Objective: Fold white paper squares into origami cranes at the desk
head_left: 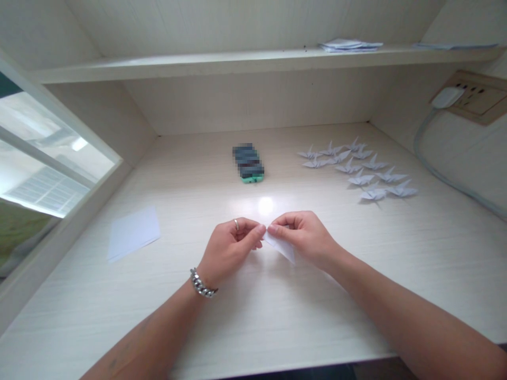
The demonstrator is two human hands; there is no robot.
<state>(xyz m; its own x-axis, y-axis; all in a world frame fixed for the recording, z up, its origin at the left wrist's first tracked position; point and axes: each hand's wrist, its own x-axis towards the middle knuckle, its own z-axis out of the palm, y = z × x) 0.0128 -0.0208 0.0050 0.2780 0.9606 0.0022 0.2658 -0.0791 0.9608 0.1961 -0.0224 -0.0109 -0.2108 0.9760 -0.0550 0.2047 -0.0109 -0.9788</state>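
Note:
Near the middle of the desk, both hands meet over a small piece of folded white paper [282,248]. My left hand [235,245], with a ring and a chain bracelet, pinches the paper's left tip between thumb and fingers. Close beside it, my right hand [303,235] grips the same paper, thumb on top and fingers curled behind. One pointed corner of the paper sticks out below the right hand; the rest is hidden by the fingers. Several folded paper cranes [360,179] stand in a group at the back right. To the left lie flat white paper sheets [134,235].
A phone-like object [249,162] with a green edge, blurred out, lies behind the hands. Papers [350,46] rest on the shelf [237,66] above. A white plug [447,98] sits in the right wall's socket, its cable [439,179] running down the side. A framed glass pane [47,153] is at left.

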